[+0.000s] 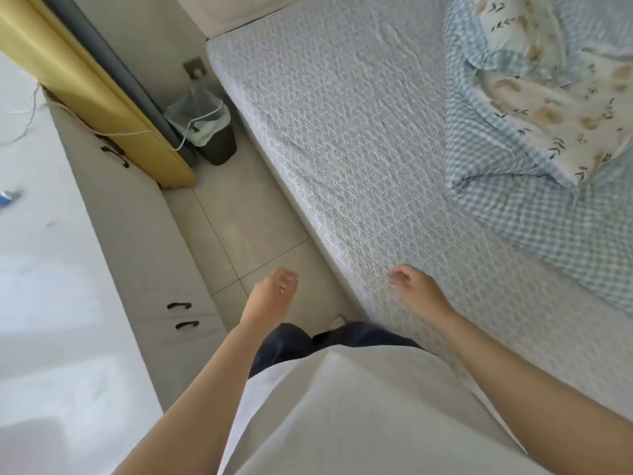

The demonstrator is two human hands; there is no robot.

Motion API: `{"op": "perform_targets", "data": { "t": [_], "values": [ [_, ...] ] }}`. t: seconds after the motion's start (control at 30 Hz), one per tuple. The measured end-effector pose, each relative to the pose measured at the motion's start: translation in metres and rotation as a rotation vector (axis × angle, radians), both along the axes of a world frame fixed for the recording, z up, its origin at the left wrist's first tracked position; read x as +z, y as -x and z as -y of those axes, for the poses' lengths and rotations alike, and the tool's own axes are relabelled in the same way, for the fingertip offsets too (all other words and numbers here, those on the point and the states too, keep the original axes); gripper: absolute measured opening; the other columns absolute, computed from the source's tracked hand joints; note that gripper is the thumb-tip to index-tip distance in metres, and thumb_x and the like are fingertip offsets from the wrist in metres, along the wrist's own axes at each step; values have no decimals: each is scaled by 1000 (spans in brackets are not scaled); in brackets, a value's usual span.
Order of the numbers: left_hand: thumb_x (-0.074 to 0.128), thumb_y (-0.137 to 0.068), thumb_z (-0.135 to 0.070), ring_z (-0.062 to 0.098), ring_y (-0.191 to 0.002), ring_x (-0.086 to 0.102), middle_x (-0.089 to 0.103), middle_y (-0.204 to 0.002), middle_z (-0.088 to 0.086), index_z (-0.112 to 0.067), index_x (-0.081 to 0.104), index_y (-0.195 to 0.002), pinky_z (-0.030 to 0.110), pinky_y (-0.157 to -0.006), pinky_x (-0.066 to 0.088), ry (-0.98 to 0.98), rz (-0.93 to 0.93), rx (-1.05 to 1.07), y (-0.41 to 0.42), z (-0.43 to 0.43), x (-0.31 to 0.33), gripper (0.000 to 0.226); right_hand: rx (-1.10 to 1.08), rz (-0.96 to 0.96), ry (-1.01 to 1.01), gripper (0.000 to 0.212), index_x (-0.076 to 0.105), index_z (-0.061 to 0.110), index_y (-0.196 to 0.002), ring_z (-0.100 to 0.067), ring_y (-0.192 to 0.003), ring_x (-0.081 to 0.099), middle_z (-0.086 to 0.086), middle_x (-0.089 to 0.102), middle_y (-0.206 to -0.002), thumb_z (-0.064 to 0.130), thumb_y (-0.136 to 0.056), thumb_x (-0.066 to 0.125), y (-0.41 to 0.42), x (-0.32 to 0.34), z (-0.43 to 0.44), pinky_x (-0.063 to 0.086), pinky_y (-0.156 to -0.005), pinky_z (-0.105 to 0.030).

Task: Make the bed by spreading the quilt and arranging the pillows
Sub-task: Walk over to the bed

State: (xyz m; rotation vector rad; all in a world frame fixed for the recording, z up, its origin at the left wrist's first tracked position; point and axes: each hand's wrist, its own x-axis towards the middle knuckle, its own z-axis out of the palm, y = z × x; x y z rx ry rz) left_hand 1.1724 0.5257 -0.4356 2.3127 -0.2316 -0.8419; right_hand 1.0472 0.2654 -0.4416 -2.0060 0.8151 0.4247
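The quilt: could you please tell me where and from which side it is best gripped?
Probably take the quilt by its folded checked corner nearest the bare mattress, reaching across from the floor side. It lies bunched on the far side, and that corner sticks out closest.

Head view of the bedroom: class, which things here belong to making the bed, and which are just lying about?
Belong to the job: crumpled quilt, bare bed, left hand, right hand, both hands empty.
Just lying about: waste bin, yellow curtain, white cable, cabinet.
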Motion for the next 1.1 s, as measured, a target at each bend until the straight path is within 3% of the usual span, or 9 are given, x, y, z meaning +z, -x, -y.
{"op": "perform_targets", "data": {
  "t": [0.1, 0.3, 0.4, 0.57, 0.73, 0.87, 1.1],
  "values": [
    [46, -97, -25, 9, -85, 59, 62, -95, -10, -24, 62, -109, 24, -68, 41, 5, 0, -116, -68, 32, -9, 20, -79, -20, 0, 23, 61, 19, -113, -15, -105, 60, 3, 64, -110, 32, -100, 46, -37, 0, 20, 46, -84, -26],
    [46, -96, -32, 11, -93, 61, 62, -94, -14, -31, 59, -110, 31, -83, 50, -10, -71, -423, -209, 107, -22, 19, -308, -52, 23, 24, 62, 16, -113, -18, -102, 60, 0, 64, -110, 28, -100, 46, -125, -9, 39, 50, -89, -34],
    [45, -96, -35, 4, -88, 58, 60, -94, -17, -32, 59, -110, 24, -75, 46, -34, -53, -604, -272, 136, -25, 19, -475, -65, 2, 22, 62, 17, -113, -16, -101, 59, 1, 63, -112, 26, -100, 47, -176, -17, 38, 48, -89, -31],
    [45, -97, -30, 11, -88, 56, 57, -98, -9, -26, 59, -109, 24, -75, 41, -56, -40, -902, -345, 180, -21, 20, -735, -83, -64, 23, 60, 21, -115, -14, -92, 59, 2, 62, -111, 29, -99, 45, -239, -23, 38, 45, -72, -26],
    [44, -99, -29, 12, -92, 55, 59, -103, -6, -23, 58, -115, 26, -79, 40, -147, 67, -1214, -394, 236, -26, 23, -869, -78, -55, 20, 59, 25, -109, -1, -84, 55, 5, 61, -111, 35, -99, 44, -271, -40, 64, 40, -60, -18],
    [40, -100, -29, 18, -102, 56, 58, -117, -1, -21, 53, -125, 35, -89, 47, -235, 163, -1426, -414, 303, -34, 29, -969, -98, -15, 29, 59, 19, -120, -6, -81, 54, 0, 60, -119, 34, -100, 44, -274, -65, 115, 39, -60, -20],
    [43, -100, -27, 20, -111, 57, 58, -124, 0, -18, 53, -128, 38, -92, 48, -266, 259, -1520, -409, 415, -70, 31, -1110, -110, 46, 34, 57, 12, -126, -21, -111, 56, -7, 58, -129, 28, -100, 45, -259, -117, 225, 39, -81, -27]
  ]
}}
